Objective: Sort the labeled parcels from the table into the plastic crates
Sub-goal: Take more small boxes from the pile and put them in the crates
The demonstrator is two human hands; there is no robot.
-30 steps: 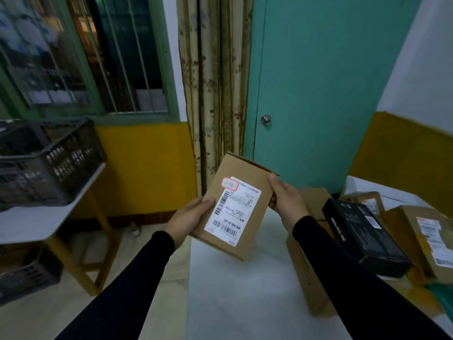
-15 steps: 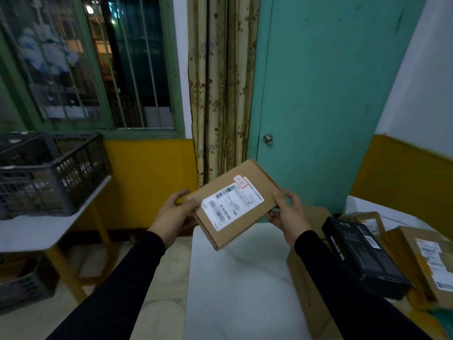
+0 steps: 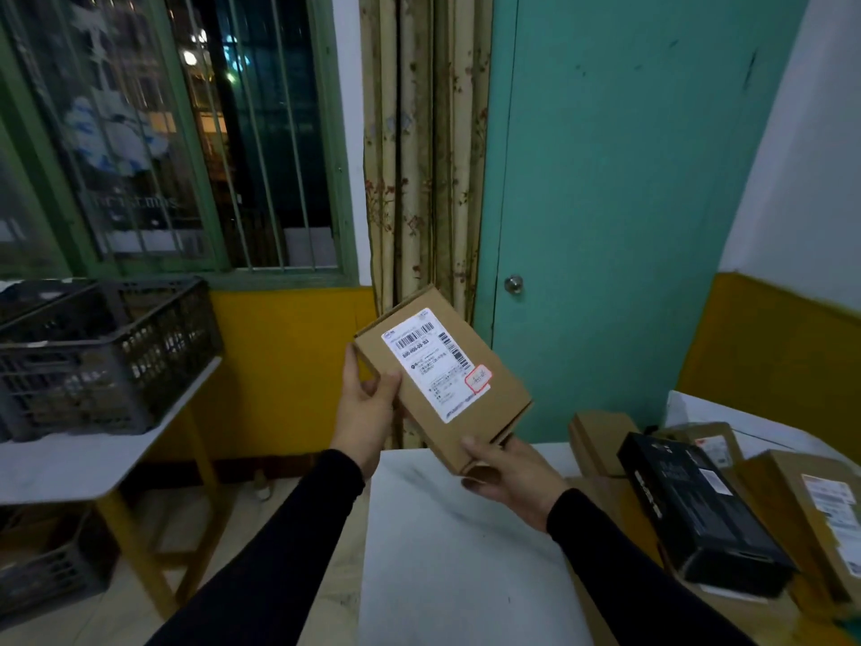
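Small cardboard parcel (image 3: 442, 380) held in air above near-left corner of white table (image 3: 456, 566), label (image 3: 435, 363) facing camera, tilted. Left hand (image 3: 368, 407) grips parcel's upper-left edge, thumb on front face, fingers behind. Right hand (image 3: 505, 473) cups lower corner from beneath, thumb on near edge. Likely light, stiff, flat carton; dry cardboard, not slippery; lower end flap looks slightly sprung, so hold by long edges, not flap. Black crate (image 3: 107, 356) on side table (image 3: 70, 463), well left of white table. More parcels (image 3: 820, 501) and black box (image 3: 699, 510) on white table's right side.

A matt brown cardboard parcel (image 3: 447, 380) bears a smooth white paper label (image 3: 438, 363). Nearby, a dark latticed plastic crate (image 3: 107, 356) and a glossy black box (image 3: 699, 510).
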